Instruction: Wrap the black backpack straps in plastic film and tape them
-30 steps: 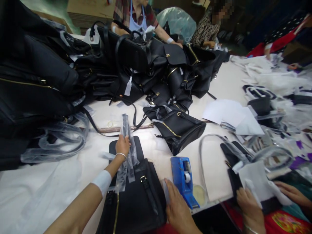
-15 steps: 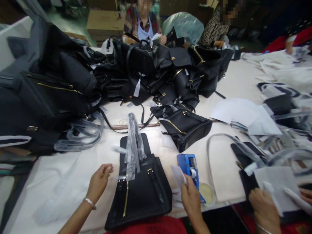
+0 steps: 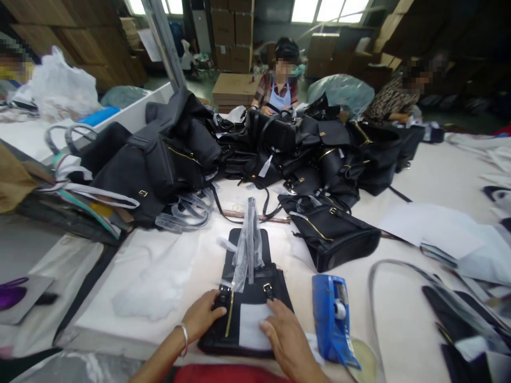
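A small black bag (image 3: 247,308) with gold buckles and a gold zip lies at the near table edge. Its straps, wrapped in clear plastic (image 3: 248,246), stretch away from me. My left hand (image 3: 204,318) grips the bag's left side, fingers curled over the edge. My right hand (image 3: 285,336) lies flat on a white paper sheet (image 3: 250,331) that rests on the bag's front.
A blue tape dispenser (image 3: 332,315) stands just right of the bag. Another black bag (image 3: 335,235) lies behind it, and a large heap of black bags (image 3: 255,149) fills the table's middle. White sheets (image 3: 435,234) lie at right. Two people sit at the far side.
My view has tilted up. My left hand moved from the table onto the bag's left side. My right hand brought the white paper from beside the dispenser onto the bag's front.
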Available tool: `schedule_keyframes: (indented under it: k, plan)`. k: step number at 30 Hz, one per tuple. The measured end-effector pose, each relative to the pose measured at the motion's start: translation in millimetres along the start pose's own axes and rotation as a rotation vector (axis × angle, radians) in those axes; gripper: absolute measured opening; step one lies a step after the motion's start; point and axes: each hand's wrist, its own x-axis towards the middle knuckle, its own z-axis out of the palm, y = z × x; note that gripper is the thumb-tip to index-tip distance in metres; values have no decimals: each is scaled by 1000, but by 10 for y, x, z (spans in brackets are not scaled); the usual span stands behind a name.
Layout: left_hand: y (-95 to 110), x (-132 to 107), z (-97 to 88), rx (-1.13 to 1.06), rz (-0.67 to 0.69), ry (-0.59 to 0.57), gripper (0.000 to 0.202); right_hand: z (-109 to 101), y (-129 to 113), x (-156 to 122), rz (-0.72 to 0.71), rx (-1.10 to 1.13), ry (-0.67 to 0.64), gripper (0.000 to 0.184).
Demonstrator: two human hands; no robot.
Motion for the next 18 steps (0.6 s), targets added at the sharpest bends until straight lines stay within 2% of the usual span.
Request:
schedule_keyframes:
  k: [2,5,6,8,10,13,14,18]
  plan:
    - [29,1,7,21,-6,32,36,-46,16,45,47,-66,39,26]
    - [71,-5,40,36,-3,106,22,-128,-10,128,31,-159,60,59]
    - [75,-5,47,27,-6,126,19,-150,-21,152,26,-185,64,64]
    - [63,-8,45,-12,-17,149,13,-187,-20,186,47,-219,79,61]
    - [41,-33,21,-73,-16,153,7,-225,28,200,85,-192,74,44]
    - [49,-131,-38,-189,32,162,2,-287,152,207,113,9,87,19]
    - [72,-175,-58,-224,51,165,2,-300,184,218,123,113,121,20]
    - [228,-340,-119,-518,118,100,29,-223,123,354,178,554,280,40]
